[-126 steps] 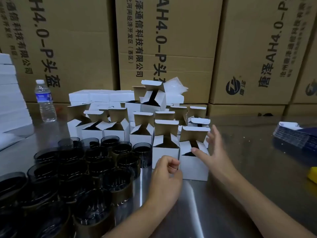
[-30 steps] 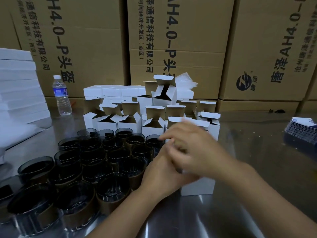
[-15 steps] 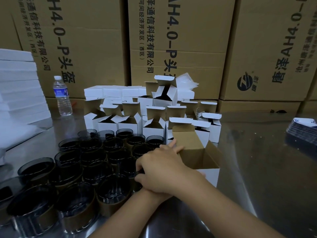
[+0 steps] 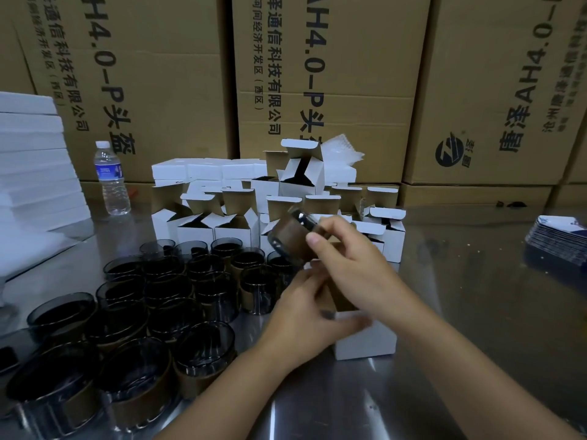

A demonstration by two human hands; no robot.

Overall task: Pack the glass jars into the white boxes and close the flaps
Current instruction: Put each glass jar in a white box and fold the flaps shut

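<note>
1 glass jar (image 4: pixel 290 239) is gripped, tilted, by the right hand (image 4: pixel 352 268) above the open white box (image 4: pixel 365 341), held at its rim by the left hand (image 4: pixel 305 315); it is best righted (base first) before lowering.

Metal table (image 4: pixel 476 312) carries glass jars (image 4: pixel 203 347), white boxes (image 4: pixel 232 231), bottle (image 4: pixel 111 179).

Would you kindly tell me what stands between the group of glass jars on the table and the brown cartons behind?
In the head view, white boxes, most with flaps open, stand between the glass jars and brown cartons.
</note>
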